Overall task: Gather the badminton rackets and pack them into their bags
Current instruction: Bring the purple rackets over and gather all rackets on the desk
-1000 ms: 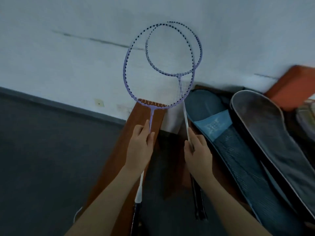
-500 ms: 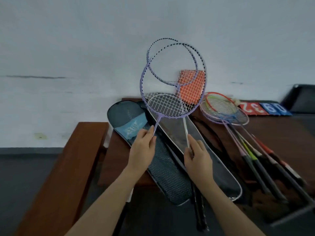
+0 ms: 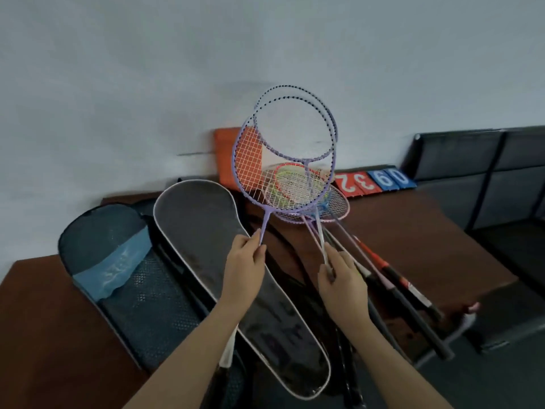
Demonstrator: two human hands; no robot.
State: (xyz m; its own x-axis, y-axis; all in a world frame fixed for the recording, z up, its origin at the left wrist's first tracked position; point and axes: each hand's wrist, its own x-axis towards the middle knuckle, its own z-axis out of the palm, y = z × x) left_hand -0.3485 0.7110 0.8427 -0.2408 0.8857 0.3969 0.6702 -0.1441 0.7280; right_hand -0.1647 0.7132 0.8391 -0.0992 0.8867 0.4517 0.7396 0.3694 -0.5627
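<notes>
My left hand [image 3: 243, 268] pinches the shaft of a purple racket [image 3: 267, 199], its head raised in front of the wall. My right hand [image 3: 340, 276] grips the white shaft of a second purple racket [image 3: 320, 231], whose head overlaps the first. Below them lies an open grey racket bag with a white rim [image 3: 203, 228] on the brown table [image 3: 413, 231]. A dark blue mesh racket bag [image 3: 129, 278] lies to its left. Several more rackets [image 3: 383, 273] lie on the table to the right, heads toward the wall.
An orange pad [image 3: 225, 154] leans against the wall behind the rackets. Red and blue score number cards [image 3: 374, 181] stand at the table's back edge. Dark seats [image 3: 486, 178] stand at the right. A brown bench [image 3: 44, 335] lies at the lower left.
The view has swung right, bringing the table, bags and loose rackets fully into sight. Both held rackets have moved right and their heads now hang over the rackets lying on the table.
</notes>
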